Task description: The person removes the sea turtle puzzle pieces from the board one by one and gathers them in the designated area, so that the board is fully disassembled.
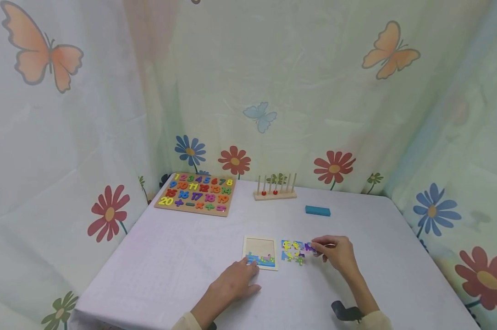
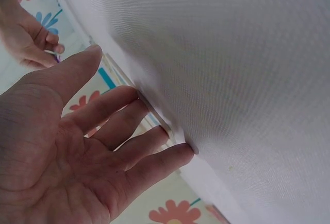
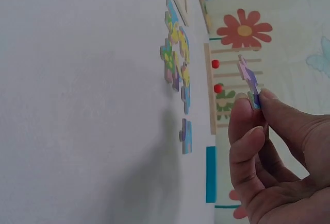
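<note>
One puzzle piece [image 3: 250, 81] we are pinching with our right hand [image 1: 338, 251], while our relaxed left hand [image 1: 234, 280] is touching the wooden tray [image 1: 260, 245].

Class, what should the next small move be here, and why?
Probably, the right hand should carry the purple-and-pink jigsaw piece it pinches leftward over the square, pale wooden puzzle frame: mostly blue pieces fill only its lower part, leaving the upper part bare.

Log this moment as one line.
right hand: pinches piece | left hand: touches tray | tray: partly filled | loose pieces: right of tray
</note>
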`<state>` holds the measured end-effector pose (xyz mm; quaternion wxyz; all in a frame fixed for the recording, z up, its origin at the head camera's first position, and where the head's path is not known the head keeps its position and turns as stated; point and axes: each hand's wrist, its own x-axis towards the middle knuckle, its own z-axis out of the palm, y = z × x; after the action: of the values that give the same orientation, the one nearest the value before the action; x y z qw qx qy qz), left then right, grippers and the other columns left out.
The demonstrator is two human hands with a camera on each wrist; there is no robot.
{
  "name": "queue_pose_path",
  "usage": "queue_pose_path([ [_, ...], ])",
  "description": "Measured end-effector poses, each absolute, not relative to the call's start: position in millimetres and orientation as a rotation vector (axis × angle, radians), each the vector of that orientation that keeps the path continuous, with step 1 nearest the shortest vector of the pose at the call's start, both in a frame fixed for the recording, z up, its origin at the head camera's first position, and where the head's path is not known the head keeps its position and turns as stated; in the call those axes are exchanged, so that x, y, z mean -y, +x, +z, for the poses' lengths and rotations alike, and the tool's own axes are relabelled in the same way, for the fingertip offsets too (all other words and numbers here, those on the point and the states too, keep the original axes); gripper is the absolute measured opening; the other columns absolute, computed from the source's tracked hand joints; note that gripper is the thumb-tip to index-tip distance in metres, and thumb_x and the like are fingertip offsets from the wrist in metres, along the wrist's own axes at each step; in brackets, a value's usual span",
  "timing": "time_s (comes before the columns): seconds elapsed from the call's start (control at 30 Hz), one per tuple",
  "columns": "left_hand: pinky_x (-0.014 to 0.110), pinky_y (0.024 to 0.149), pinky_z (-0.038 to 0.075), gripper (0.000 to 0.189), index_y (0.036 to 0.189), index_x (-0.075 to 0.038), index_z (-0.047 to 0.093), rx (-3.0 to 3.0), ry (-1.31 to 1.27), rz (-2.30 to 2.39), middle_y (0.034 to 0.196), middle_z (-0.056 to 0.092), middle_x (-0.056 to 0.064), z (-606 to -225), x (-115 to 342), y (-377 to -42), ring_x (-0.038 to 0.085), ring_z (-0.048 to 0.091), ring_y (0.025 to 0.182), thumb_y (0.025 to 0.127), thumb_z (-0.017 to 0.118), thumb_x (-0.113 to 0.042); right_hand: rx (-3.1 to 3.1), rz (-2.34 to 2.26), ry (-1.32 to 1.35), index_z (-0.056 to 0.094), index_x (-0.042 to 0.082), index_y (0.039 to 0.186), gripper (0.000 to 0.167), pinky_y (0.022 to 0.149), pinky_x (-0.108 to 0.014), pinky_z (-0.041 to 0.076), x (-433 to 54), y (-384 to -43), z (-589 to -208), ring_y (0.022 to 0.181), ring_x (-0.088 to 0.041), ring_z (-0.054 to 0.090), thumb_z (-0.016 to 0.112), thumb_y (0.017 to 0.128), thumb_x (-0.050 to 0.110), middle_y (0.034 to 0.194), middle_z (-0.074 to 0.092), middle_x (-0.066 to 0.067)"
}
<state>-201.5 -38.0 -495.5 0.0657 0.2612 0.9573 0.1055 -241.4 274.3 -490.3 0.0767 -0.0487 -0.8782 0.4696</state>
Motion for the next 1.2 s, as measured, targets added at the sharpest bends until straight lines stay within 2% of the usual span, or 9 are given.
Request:
queue_pose_path([
  [0.3,0.046,0.114,0.054,0.047,0.137,-0.015,0.073,-2.88,0.793,0.324,0.144,0.07,0.006,-512,38,-209,0.028,0.061,0.14,0.1,0.077,-0.044,2.693,1.368,-0.249,0.081,-0.003,0.108,0.015,0.055,-0.025,0.053,-286,-241,-504,0.069,-0.023,0.063,0.081,0.097,0.008,0.085,0.076,-0.008],
  [0.4,0.047,0.113,0.054,0.046,0.137,-0.015,0.072,-2.895,0.815,0.321,0.144,0.07,0.006,-530,39,-216,0.028,0.061,0.14,0.101,0.075,-0.044,2.718,1.326,-0.264,0.082,-0.002,0.106,0.013,0.056,-0.022,0.052,-289,-241,-509,0.074,-0.022,0.063,0.081,0.096,0.007,0.09,0.078,-0.01],
  [0.53,0.047,0.113,0.054,0.046,0.137,-0.017,0.072,-2.895,0.817,0.325,0.144,0.07,0.005,-540,39,-221,0.027,0.061,0.14,0.102,0.074,-0.046,2.75,1.251,-0.269,0.083,0.0,0.103,0.011,0.065,-0.02,0.054,-291,-241,-513,0.086,-0.024,0.067,0.082,0.095,0.008,0.1,0.08,-0.014],
  [0.6,0.047,0.113,0.054,0.047,0.138,-0.017,0.072,-2.893,0.817,0.326,0.144,0.07,0.006,-543,39,-223,0.028,0.061,0.141,0.102,0.075,-0.047,2.757,1.227,-0.267,0.083,0.0,0.101,0.01,0.073,-0.024,0.058,-292,-241,-515,0.091,-0.026,0.069,0.083,0.094,0.007,0.101,0.08,-0.016],
  [0.7,0.048,0.113,0.054,0.048,0.137,-0.017,0.072,-2.881,0.819,0.338,0.144,0.069,0.006,-542,39,-224,0.029,0.06,0.141,0.101,0.075,-0.047,2.764,1.197,-0.26,0.083,0.0,0.099,0.008,0.083,-0.037,0.064,-292,-241,-517,0.094,-0.029,0.07,0.084,0.093,0.006,0.1,0.08,-0.016],
  [0.83,0.048,0.114,0.054,0.048,0.139,-0.017,0.071,-2.889,0.83,0.329,0.146,0.068,0.006,-549,40,-226,0.029,0.06,0.142,0.102,0.073,-0.048,2.777,1.161,-0.254,0.083,-0.001,0.097,0.007,0.09,-0.047,0.064,-291,-241,-518,0.093,-0.03,0.07,0.083,0.093,0.005,0.098,0.079,-0.017],
  [0.97,0.048,0.112,0.054,0.046,0.138,-0.017,0.072,-2.899,0.824,0.328,0.145,0.069,0.005,-540,40,-220,0.028,0.06,0.141,0.103,0.073,-0.046,2.782,1.134,-0.247,0.082,-0.002,0.096,0.007,0.088,-0.045,0.064,-291,-241,-518,0.089,-0.029,0.068,0.083,0.093,0.004,0.095,0.078,-0.016],
  [1.2,0.045,0.114,0.053,0.048,0.137,-0.015,0.073,-2.878,0.791,0.327,0.145,0.069,0.006,-501,39,-206,0.028,0.06,0.141,0.099,0.078,-0.044,2.785,1.101,-0.228,0.08,-0.003,0.095,0.01,0.083,-0.041,0.063,-292,-241,-520,0.085,-0.026,0.067,0.084,0.092,0.005,0.092,0.077,-0.015],
])
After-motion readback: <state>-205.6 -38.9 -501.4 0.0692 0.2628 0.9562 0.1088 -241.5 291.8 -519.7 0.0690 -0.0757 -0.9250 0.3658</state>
